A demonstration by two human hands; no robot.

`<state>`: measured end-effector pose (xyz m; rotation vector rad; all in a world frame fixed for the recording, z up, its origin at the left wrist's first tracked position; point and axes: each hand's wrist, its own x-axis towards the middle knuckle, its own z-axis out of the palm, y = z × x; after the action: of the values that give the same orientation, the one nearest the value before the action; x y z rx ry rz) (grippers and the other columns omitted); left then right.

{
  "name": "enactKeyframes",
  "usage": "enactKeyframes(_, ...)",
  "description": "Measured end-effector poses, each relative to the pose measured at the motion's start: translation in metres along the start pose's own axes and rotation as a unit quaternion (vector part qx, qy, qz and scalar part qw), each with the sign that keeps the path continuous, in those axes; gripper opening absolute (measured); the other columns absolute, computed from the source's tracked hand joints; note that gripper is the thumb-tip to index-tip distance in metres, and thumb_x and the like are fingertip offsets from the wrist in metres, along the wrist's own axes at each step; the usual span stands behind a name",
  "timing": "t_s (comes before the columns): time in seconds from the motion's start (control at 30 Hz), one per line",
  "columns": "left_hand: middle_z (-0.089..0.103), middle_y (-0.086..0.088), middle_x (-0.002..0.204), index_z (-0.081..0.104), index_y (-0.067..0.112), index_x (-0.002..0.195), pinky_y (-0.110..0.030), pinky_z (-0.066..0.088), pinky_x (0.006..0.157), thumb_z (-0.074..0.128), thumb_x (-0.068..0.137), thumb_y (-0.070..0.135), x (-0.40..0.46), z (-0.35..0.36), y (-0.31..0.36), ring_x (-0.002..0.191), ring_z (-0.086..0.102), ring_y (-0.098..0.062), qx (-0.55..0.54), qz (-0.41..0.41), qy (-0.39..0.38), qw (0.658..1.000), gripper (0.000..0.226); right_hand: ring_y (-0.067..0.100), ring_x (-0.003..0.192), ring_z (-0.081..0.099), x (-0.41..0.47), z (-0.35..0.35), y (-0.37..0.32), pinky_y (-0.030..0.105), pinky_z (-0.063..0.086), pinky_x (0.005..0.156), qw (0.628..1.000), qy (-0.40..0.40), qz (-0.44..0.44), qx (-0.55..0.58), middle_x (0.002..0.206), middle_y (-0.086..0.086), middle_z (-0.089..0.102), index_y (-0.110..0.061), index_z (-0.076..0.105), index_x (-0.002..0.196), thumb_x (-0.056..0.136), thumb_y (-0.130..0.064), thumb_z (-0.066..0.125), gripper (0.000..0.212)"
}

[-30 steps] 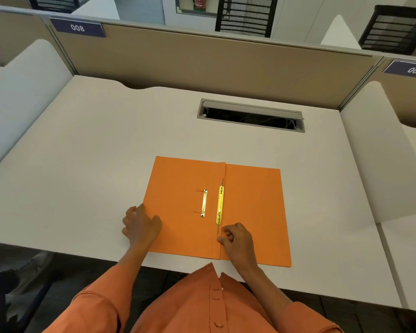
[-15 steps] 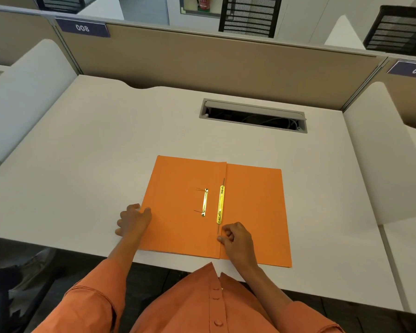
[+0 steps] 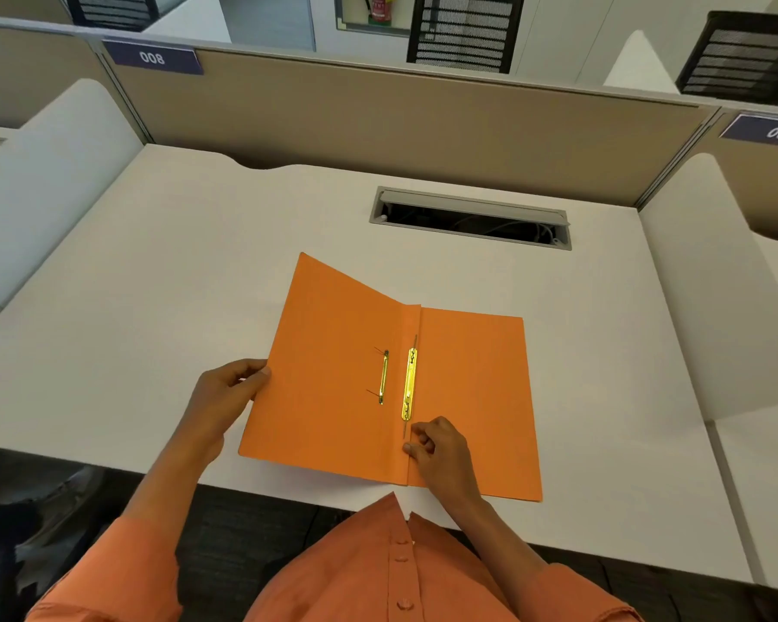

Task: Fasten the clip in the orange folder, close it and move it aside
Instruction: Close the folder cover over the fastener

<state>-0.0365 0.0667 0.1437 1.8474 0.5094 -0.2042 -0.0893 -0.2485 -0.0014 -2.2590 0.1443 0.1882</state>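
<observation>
As seen: orange folder [image 3: 333, 374], judged light, bendy; cover edge pinched by left hand [image 3: 225, 397]; spine pressed by curled right hand [image 3: 441, 451].

a dark nameplate [image 3: 153, 58] at upper left of the frame reads "008"; another plate [image 3: 766, 132] at far right shows "009" upside down.

- The left hand [image 3: 225, 397] hides its fingertips behind the lifted cover of the orange folder [image 3: 333, 352].
- The right hand [image 3: 441, 446] covers the spine's lower part.
- The clip [image 3: 408, 383] shows small detail too fine to read.
- Inside the cable slot [image 3: 470, 217] it is dark, the cords unclear.
- The bench [image 3: 153, 285] is cut off by the left picture edge.
</observation>
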Motion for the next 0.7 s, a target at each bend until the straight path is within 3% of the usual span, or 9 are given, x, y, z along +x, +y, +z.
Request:
enactKeyframes(0.07,0.073,0.003,0.108,0.071,0.022,0.121,-0.033,0.049,0.08,0.066,0.099,0.021,-0.003,-0.002,0.007,0.095,0.064,-0.016,0.003,0.005,-0.031,1.0,0.022,0.001,0.077,0.055,0.002,-0.002,0.003,0.011,0.043,0.071,1.0,-0.006,-0.004,0.003,0.089,-0.006,0.057,-0.012,0.077,0.116,0.085,-0.018,0.083,0.032)
enactKeyframes(0.13,0.075,0.001,0.111,0.072,0.022,0.123,-0.033,0.051,0.08,0.068,0.097,0.023,-0.007,-0.001,0.016,0.1,0.066,-0.022,0.001,0.011,-0.062,0.998,0.027,0.001,0.075,0.055,0.003,-0.005,0.006,0.01,0.043,0.069,1.0,-0.012,-0.01,0.009,0.087,-0.007,0.058,-0.012,0.079,0.115,0.084,-0.016,0.084,0.032)
enactKeyframes(0.33,0.076,0.017,0.107,0.07,0.038,0.121,-0.03,0.053,0.082,0.068,0.09,0.041,-0.028,0.028,0.051,0.099,0.07,-0.016,0.026,0.059,-0.157,0.986,0.031,-0.005,0.086,0.065,0.006,-0.028,0.008,0.008,0.048,0.076,0.994,-0.002,0.047,0.095,0.097,-0.005,0.074,-0.018,0.081,0.111,0.093,-0.022,0.076,0.019)
enactKeyframes(0.4,0.076,0.017,0.108,0.069,0.042,0.12,-0.027,0.054,0.082,0.067,0.088,0.047,-0.034,0.044,0.062,0.097,0.071,-0.012,0.038,0.074,-0.183,0.98,0.032,0.001,0.089,0.069,0.005,-0.04,0.009,0.019,0.054,0.082,0.98,0.022,0.101,0.168,0.098,-0.005,0.078,-0.023,0.081,0.108,0.094,-0.026,0.074,0.016)
enactKeyframes(0.47,0.076,0.016,0.107,0.067,0.045,0.121,-0.023,0.052,0.081,0.066,0.088,0.051,-0.039,0.063,0.071,0.095,0.071,-0.005,0.052,0.085,-0.204,0.974,0.034,0.01,0.082,0.072,0.003,-0.053,0.011,0.026,0.056,0.079,0.96,0.049,0.144,0.236,0.09,-0.002,0.08,-0.023,0.081,0.104,0.095,-0.028,0.073,0.012)
enactKeyframes(0.63,0.072,0.024,0.107,0.062,0.044,0.131,-0.02,0.051,0.083,0.065,0.079,0.067,-0.05,0.113,0.081,0.1,0.069,-0.001,0.082,0.111,-0.224,0.965,0.057,0.021,0.086,0.077,-0.003,-0.087,0.024,0.015,0.053,0.07,0.933,0.08,0.186,0.299,0.089,0.002,0.081,-0.018,0.08,0.106,0.096,-0.032,0.072,0.019)
enactKeyframes(0.7,0.069,0.024,0.112,0.059,0.042,0.137,-0.018,0.049,0.08,0.067,0.08,0.068,-0.054,0.131,0.082,0.101,0.067,-0.001,0.088,0.117,-0.22,0.964,0.063,0.021,0.088,0.077,-0.006,-0.099,0.034,0.021,0.055,0.076,0.926,0.089,0.199,0.308,0.09,0.001,0.082,-0.019,0.08,0.106,0.095,-0.036,0.072,0.022)
